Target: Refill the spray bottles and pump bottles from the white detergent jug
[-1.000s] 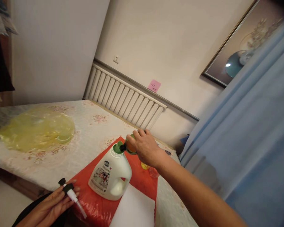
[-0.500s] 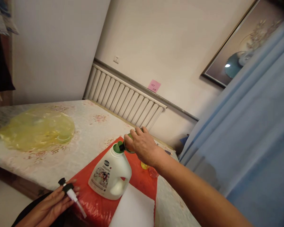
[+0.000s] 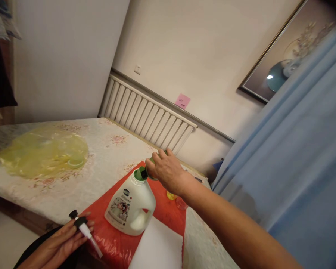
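Right hand (image 3: pixel 168 172) closed around a small green bottle (image 3: pixel 152 161), tipped so its dark spout meets the green mouth of the white jug (image 3: pixel 131 206); sound practice would be to keep spout over opening and the jug upright. Left hand (image 3: pixel 60 242) grips a pump head (image 3: pixel 82 225), tube pointing down. Jug stands on a red sheet (image 3: pixel 168 216) over a floral-clothed desk (image 3: pixel 100 149); whether liquid flows is not discernible. Radiator (image 3: pixel 148 117), blue curtain (image 3: pixel 296 149), yellow bag (image 3: pixel 42 151) noted.
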